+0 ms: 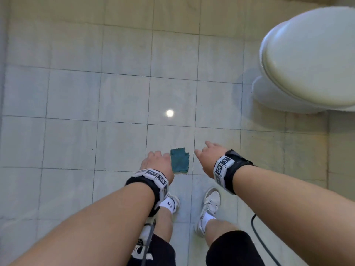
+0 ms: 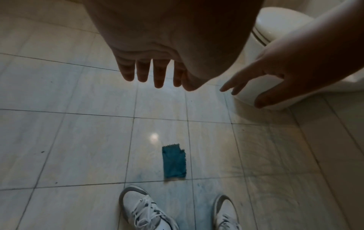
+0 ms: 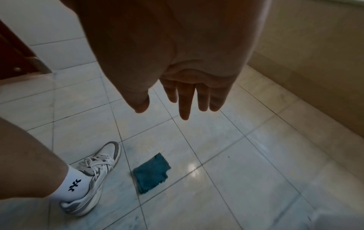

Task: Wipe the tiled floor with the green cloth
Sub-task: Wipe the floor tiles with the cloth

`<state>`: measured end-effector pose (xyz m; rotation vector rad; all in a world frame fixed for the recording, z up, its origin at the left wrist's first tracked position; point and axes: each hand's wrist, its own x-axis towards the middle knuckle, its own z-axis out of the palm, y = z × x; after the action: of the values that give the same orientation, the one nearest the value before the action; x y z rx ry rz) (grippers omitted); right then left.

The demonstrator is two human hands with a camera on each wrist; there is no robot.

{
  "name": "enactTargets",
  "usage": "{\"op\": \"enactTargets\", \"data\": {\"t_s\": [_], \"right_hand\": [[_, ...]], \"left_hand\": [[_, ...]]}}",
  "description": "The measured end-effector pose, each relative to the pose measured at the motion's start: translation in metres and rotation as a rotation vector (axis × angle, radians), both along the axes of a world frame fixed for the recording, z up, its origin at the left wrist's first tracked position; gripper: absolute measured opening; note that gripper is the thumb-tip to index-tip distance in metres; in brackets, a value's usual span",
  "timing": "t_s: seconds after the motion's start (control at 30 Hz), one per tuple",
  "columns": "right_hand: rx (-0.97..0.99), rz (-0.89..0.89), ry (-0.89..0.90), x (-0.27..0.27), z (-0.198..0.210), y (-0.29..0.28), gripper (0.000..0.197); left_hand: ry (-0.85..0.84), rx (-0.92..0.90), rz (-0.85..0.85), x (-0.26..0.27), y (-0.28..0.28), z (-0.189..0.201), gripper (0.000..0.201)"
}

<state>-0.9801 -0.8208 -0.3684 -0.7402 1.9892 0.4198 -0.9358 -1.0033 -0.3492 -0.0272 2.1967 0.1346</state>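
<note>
Down on the floor lies the green cloth, a folded teal rectangle with a zigzag-cut edge, flat just ahead of 2 white shoes. Both the left hand and right hand hang above it, fingers straight, holding nothing. Glossy pale tiles reflect a lamp; a white toilet stands right.

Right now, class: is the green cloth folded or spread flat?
Folded: the green cloth lies on the tiled floor as a small rectangle with stacked layers at its edge.
</note>
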Motion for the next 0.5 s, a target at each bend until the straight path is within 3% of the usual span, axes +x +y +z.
{"op": "enactTargets", "data": {"t_s": [0.2,0.3,0.5], "right_hand": [[-0.058,0.25,-0.004,-0.027,0.001,-0.063,0.057],[-0.087,0.376,-0.022,-0.031,-0.004,-0.076,0.047],[-0.087,0.701,-0.015,-0.039,-0.014,-0.079,0.052]], "left_hand": [[-0.039,-0.029,0.253,0.012,-0.028,0.002,0.043],[-0.084,-0.033,0.439,0.037,-0.019,0.0,0.043],[-0.126,-0.05,0.852,0.076,0.03,-0.012,0.039]]}}
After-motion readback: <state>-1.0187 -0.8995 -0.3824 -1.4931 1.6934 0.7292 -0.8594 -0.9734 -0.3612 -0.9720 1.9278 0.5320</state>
